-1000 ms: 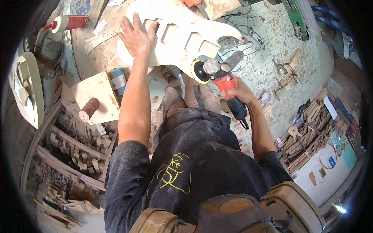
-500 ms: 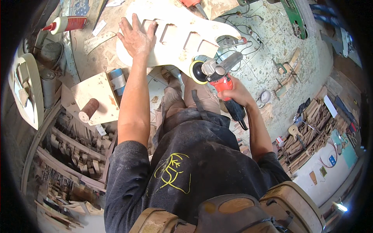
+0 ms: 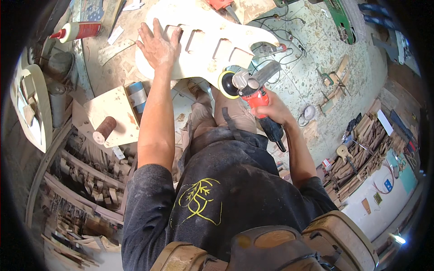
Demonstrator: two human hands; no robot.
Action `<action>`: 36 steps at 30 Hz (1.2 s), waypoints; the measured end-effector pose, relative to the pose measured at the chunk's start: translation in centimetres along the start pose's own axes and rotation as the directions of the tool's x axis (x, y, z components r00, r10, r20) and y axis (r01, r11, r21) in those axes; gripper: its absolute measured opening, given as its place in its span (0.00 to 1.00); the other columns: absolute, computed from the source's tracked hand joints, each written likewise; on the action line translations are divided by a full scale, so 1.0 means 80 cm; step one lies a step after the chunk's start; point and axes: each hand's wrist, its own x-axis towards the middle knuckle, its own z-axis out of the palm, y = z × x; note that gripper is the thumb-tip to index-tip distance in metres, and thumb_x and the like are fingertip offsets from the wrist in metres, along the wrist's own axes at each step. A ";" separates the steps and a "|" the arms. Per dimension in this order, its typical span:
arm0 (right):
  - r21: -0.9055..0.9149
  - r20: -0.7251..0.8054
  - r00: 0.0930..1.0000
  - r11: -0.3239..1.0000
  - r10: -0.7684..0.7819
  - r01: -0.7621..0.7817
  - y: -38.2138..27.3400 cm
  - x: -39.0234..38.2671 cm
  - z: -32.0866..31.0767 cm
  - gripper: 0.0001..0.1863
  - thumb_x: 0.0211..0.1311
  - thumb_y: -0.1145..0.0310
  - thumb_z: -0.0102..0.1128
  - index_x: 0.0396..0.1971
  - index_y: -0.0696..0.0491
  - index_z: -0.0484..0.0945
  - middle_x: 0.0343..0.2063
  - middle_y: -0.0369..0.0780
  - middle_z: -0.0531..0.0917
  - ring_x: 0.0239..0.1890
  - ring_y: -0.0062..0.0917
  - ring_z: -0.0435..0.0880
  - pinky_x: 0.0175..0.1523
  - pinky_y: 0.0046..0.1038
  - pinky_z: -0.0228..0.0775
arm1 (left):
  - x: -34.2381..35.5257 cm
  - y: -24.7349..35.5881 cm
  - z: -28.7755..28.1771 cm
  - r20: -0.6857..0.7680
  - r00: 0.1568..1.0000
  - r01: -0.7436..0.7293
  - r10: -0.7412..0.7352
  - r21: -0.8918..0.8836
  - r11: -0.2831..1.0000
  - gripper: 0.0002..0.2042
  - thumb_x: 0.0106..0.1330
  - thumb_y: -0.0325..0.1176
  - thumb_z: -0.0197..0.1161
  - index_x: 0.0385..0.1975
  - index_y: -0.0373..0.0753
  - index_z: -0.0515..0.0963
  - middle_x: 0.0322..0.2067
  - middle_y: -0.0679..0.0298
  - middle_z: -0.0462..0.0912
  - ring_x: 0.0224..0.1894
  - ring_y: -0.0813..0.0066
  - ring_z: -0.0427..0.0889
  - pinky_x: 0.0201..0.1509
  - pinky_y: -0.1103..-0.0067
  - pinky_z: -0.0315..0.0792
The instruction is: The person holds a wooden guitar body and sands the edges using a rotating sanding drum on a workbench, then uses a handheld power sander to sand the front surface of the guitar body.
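Observation:
A pale wooden electric guitar body (image 3: 205,27) with several routed cavities lies at the top of the view. My left hand (image 3: 159,47) rests flat on its left part, fingers spread. In my right hand (image 3: 273,108) is a red and black angle polisher (image 3: 256,95), gripped around its body. Its round pad (image 3: 229,85), yellow at the rim, meets or sits very close to the guitar body's near edge; whether they touch I cannot tell. A grey side handle (image 3: 267,72) sticks out from the polisher's head.
A red glue bottle (image 3: 83,30) lies at the upper left. A sandpaper-like brown roll (image 3: 105,129) stands on a wooden board (image 3: 118,108) beside a blue cylinder (image 3: 137,96). Black cables (image 3: 294,38) trail over the floor. Wood offcuts (image 3: 366,144) are piled at right.
The polisher in my right hand has shifted slightly left along the guitar body's near edge. My left hand stays in about the same place on the body.

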 end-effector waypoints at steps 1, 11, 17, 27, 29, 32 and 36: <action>-0.004 0.031 0.999 1.000 0.023 -0.023 0.000 -0.002 -0.001 0.32 0.45 0.71 0.65 0.57 0.56 0.73 0.40 0.35 0.82 0.39 0.18 0.80 0.49 0.23 0.73 | 0.000 0.000 0.000 0.001 1.000 0.005 -0.005 0.004 1.000 0.40 0.63 0.64 0.59 0.71 0.47 0.63 0.72 0.47 0.56 0.76 0.52 0.50 0.78 0.56 0.42; -0.036 -0.007 0.996 0.996 -0.085 0.085 0.005 -0.002 0.006 0.34 0.45 0.71 0.69 0.58 0.56 0.71 0.39 0.36 0.82 0.39 0.19 0.81 0.48 0.24 0.74 | 0.002 -0.001 0.000 -0.006 1.000 0.010 -0.010 0.010 1.000 0.41 0.63 0.69 0.55 0.71 0.49 0.64 0.72 0.48 0.56 0.76 0.51 0.50 0.78 0.55 0.45; 0.055 0.013 0.997 0.996 -0.073 0.072 0.006 0.000 0.011 0.32 0.46 0.70 0.68 0.55 0.59 0.73 0.40 0.35 0.82 0.40 0.17 0.79 0.48 0.23 0.72 | 0.001 0.006 -0.004 0.023 0.999 0.022 -0.022 0.001 1.000 0.40 0.63 0.64 0.59 0.71 0.48 0.63 0.72 0.48 0.55 0.76 0.53 0.50 0.79 0.57 0.41; 0.065 0.039 0.998 0.997 -0.049 0.046 0.017 0.001 0.001 0.30 0.48 0.73 0.68 0.55 0.58 0.72 0.38 0.38 0.83 0.37 0.20 0.82 0.45 0.25 0.76 | 0.001 0.002 -0.004 0.025 0.999 0.024 -0.024 0.002 1.000 0.39 0.63 0.63 0.59 0.71 0.48 0.62 0.73 0.48 0.55 0.77 0.53 0.49 0.79 0.57 0.40; 0.111 0.054 0.997 0.992 -0.060 0.053 0.011 0.000 0.001 0.31 0.46 0.69 0.69 0.54 0.59 0.74 0.40 0.35 0.82 0.41 0.17 0.80 0.49 0.22 0.73 | 0.001 0.005 -0.006 0.034 0.999 0.033 -0.033 -0.001 0.999 0.39 0.63 0.63 0.59 0.71 0.48 0.63 0.72 0.47 0.56 0.76 0.53 0.49 0.79 0.57 0.40; 0.058 0.054 0.997 0.997 -0.056 0.053 0.009 0.003 -0.002 0.30 0.47 0.71 0.68 0.55 0.59 0.74 0.41 0.36 0.81 0.41 0.17 0.80 0.49 0.22 0.73 | 0.002 0.001 -0.002 0.007 1.000 0.024 -0.024 0.015 1.000 0.41 0.62 0.68 0.56 0.70 0.47 0.65 0.72 0.49 0.56 0.76 0.50 0.51 0.77 0.55 0.45; 0.057 0.035 0.999 0.998 -0.023 0.021 0.011 0.004 0.000 0.30 0.47 0.71 0.68 0.55 0.59 0.74 0.41 0.35 0.82 0.40 0.17 0.80 0.49 0.22 0.73 | 0.003 0.002 -0.001 0.007 1.000 0.022 -0.023 0.018 1.000 0.41 0.62 0.68 0.57 0.70 0.47 0.65 0.72 0.49 0.56 0.76 0.50 0.51 0.77 0.54 0.46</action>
